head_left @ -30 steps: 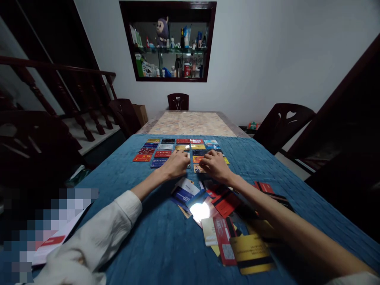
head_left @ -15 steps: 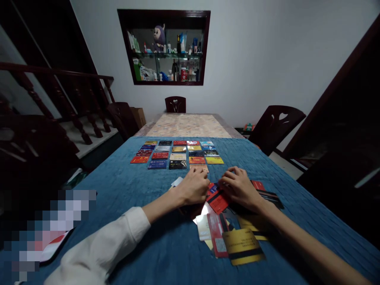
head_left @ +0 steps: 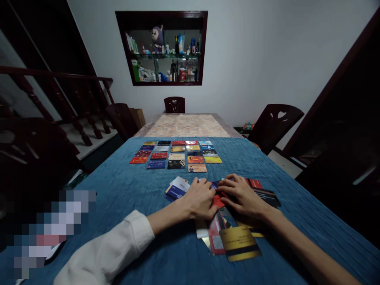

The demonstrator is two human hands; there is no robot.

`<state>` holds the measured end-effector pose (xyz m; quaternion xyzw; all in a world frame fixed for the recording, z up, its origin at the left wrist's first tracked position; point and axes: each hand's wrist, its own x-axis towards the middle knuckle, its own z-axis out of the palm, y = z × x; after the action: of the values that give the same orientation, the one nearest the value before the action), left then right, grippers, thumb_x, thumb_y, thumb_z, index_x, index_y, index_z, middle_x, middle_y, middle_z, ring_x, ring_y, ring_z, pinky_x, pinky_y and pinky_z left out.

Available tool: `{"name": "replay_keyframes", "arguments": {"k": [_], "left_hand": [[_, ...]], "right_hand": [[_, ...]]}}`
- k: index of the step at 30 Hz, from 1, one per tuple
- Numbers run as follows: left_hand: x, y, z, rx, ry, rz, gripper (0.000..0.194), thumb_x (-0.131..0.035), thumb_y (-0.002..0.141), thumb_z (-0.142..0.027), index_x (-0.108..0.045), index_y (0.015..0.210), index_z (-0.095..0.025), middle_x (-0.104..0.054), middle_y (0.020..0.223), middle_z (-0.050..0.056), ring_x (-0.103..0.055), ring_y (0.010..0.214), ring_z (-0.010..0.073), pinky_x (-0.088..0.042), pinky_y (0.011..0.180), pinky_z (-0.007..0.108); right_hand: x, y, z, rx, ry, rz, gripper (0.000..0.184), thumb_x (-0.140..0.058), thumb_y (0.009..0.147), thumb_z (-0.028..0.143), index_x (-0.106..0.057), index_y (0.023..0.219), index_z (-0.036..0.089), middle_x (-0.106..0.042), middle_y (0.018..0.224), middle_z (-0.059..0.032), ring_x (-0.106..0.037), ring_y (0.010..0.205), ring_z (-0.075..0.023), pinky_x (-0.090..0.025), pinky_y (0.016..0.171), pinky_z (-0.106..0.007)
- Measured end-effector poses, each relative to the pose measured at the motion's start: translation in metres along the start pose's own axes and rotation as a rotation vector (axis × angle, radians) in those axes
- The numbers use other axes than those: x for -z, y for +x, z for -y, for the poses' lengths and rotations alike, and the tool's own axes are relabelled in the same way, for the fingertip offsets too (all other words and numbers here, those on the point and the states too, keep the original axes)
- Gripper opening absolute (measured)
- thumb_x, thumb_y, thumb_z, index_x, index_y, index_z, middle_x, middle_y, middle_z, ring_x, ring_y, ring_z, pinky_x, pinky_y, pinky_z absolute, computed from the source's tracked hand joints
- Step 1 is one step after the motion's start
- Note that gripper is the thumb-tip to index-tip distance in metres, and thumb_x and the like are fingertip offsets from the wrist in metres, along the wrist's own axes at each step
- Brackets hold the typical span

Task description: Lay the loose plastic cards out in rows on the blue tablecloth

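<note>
My left hand [head_left: 200, 198] lies on a loose pile of bank-style cards, its fingers bent and its thumb apart. Beside it my right hand [head_left: 242, 196] rests on the same pile with fingers spread. A red card [head_left: 219, 201] shows between the two hands. Left of my left hand are a blue-and-white card [head_left: 175, 191] and a pale card. Nearer to me lie a gold card with a dark stripe [head_left: 240, 243] and a red-and-grey card [head_left: 216, 237]. A black striped card [head_left: 266, 195] sticks out past my right hand. Cards under the palms are hidden.
Farther along, several cards [head_left: 176, 156] lie face up in rows on the blue cloth [head_left: 118, 190]. A partly pixelated phone-like object [head_left: 55, 251] is at the left. Chairs [head_left: 276, 126] stand around the table, and a shelf niche [head_left: 166, 55] is in the wall.
Both hands have come lower and flatter onto the pile, and my left hand has shifted right and nearer. The blue-and-white card and the peach card in the front row are now uncovered.
</note>
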<state>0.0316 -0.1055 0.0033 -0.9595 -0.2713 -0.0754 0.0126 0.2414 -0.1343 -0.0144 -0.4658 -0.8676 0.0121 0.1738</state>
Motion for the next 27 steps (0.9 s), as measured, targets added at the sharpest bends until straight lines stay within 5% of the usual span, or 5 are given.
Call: {"name": "replay_keyframes", "arguments": {"k": [14, 27], "left_hand": [[0.011, -0.001, 0.0, 0.028, 0.045, 0.073, 0.035, -0.057, 0.085, -0.042, -0.068, 0.1, -0.013, -0.065, 0.101, 0.014, -0.058, 0.098, 0.0295, -0.044, 0.086, 0.043], [0.027, 0.0, 0.01, 0.017, -0.124, 0.043, 0.027, -0.055, 0.085, -0.027, -0.07, 0.065, -0.017, -0.067, 0.065, 0.005, -0.061, 0.064, 0.0183, -0.039, 0.06, 0.028]], "right_hand": [[0.01, -0.003, 0.0, 0.088, 0.019, 0.072, 0.04, -0.058, 0.091, 0.041, -0.065, 0.125, 0.023, -0.064, 0.123, -0.0128, -0.047, 0.113, -0.0314, -0.04, 0.095, -0.052], [-0.003, -0.009, -0.015, 0.105, 0.036, -0.125, 0.021, -0.053, 0.093, 0.017, -0.069, 0.104, 0.023, -0.071, 0.101, -0.0081, -0.053, 0.105, -0.026, -0.042, 0.088, -0.045]]}}
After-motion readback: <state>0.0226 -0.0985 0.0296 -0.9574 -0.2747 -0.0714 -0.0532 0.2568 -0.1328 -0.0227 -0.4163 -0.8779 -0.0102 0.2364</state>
